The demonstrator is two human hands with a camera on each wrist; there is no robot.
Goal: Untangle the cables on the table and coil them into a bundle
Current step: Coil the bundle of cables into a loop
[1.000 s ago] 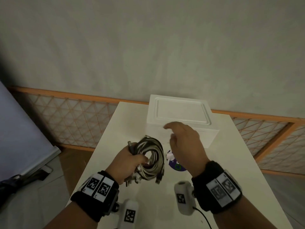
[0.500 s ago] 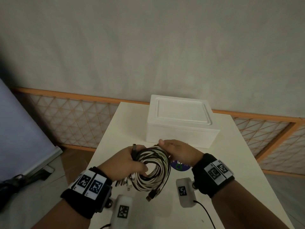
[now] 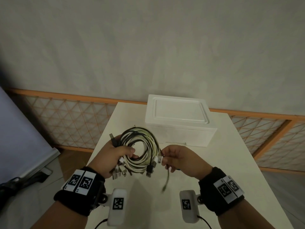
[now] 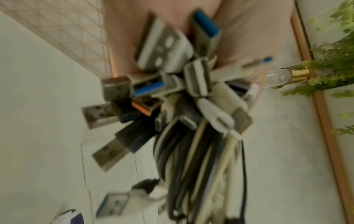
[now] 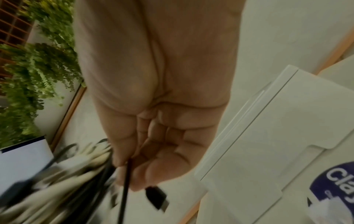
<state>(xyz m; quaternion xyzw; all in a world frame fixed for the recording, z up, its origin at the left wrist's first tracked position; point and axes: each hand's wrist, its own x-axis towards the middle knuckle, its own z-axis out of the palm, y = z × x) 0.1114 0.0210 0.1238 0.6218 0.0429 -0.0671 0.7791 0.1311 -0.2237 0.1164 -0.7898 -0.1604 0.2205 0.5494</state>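
A round coil of black and white cables hangs above the white table. My left hand grips its left side, thumb through the ring. Several USB plugs stick out below that hand, and the cable coil runs down from them. My right hand pinches a thin black cable at the coil's right edge. The thin cable's loose end dangles toward the table. A black plug hangs by the right fingertips.
A white foam box with its lid on stands at the back of the table, just beyond the coil. A blue and white sticker lies on the table under my right hand. An orange lattice fence runs behind the table.
My right hand came down from the box to the coil's right side and now pinches a thin black cable, drawing its end out to the right. The left hand raised the coil slightly.
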